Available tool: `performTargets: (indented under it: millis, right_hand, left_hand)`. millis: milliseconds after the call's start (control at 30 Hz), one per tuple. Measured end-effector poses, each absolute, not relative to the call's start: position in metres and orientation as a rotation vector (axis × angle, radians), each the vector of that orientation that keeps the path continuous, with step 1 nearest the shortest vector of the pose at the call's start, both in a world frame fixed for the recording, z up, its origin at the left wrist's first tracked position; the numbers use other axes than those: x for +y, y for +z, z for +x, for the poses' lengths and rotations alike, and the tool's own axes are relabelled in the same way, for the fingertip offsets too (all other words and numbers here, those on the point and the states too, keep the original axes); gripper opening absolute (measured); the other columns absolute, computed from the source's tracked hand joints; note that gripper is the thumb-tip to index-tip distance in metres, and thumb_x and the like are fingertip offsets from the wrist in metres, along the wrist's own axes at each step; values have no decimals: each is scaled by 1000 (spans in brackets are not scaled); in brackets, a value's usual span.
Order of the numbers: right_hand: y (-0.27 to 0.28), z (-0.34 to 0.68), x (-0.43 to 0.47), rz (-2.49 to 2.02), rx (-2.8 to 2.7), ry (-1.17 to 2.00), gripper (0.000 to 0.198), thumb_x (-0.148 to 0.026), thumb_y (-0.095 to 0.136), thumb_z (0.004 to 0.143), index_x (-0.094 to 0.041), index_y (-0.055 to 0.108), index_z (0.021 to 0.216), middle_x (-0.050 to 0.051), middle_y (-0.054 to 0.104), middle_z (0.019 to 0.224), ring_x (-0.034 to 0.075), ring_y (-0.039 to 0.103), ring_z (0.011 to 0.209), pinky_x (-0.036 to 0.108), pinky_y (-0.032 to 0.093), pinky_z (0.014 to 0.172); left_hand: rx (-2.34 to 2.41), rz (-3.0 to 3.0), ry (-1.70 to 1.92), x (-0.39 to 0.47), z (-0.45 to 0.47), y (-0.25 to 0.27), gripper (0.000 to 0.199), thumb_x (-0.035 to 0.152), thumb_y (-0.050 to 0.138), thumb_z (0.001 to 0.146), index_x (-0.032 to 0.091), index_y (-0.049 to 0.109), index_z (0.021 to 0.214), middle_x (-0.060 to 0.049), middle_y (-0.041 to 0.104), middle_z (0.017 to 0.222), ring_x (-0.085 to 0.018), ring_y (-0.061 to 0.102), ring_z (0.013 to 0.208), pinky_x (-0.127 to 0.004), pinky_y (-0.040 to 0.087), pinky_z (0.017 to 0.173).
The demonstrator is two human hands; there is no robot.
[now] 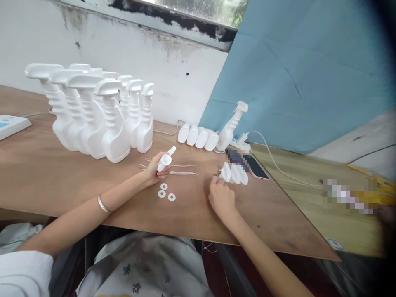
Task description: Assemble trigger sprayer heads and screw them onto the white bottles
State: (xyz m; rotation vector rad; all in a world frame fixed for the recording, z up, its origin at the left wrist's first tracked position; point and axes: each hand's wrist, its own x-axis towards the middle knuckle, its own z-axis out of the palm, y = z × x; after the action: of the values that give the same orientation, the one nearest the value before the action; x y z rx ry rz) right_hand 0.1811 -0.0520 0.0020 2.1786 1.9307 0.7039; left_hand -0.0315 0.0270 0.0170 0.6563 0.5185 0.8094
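Note:
My left hand (158, 168) is closed around a white spray trigger head (165, 162), its round opening facing up. Below that hand lie three flat white washers (171, 197). Thin white dip tubes (182, 173) are spread on the table behind it. My right hand (222, 200) has its fingers bent at the near left end of a row of white trigger heads (235, 174). Those fingertips are partly hidden, so what they grip, if anything, does not show.
Several white spray bottles (116, 136) with heads stand grouped at the left. Near the curtain, bottles (202, 137) lie in a row beside one upright spray bottle (228, 131). A phone (256, 167), a power strip (243, 145) and a cable sit at the right; a white device (14, 126) is far left.

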Motion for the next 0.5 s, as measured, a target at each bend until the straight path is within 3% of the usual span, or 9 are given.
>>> performTargets:
  millis: [233,400,500]
  right_hand:
    - [1,183,-51,2182,1955,683,25,-1,31,80,-6,51,95,16,58,81,22,64,67,27,47,52]
    - [14,181,-53,2128,2026,440,19,-8,38,80,-7,55,87,18,60,87,25,65,72,31,48,57]
    - [34,175,-55,2081,2191,329,14,-15,40,82,-9,53,82,14,62,77,27,64,71,32,46,56]
  left_hand:
    - [467,682,814,28,-31,9,27,32,38,79,13,53,67,4,37,34,-5,21,23,-14,14,24]
    - [443,681,766,30,-31,3,26,32,38,80,14,52,67,4,38,34,-4,19,23,-13,12,24]
    - [439,726,720,31,-31,0,24,32,40,79,14,53,70,4,39,34,-4,21,23,-13,13,25]
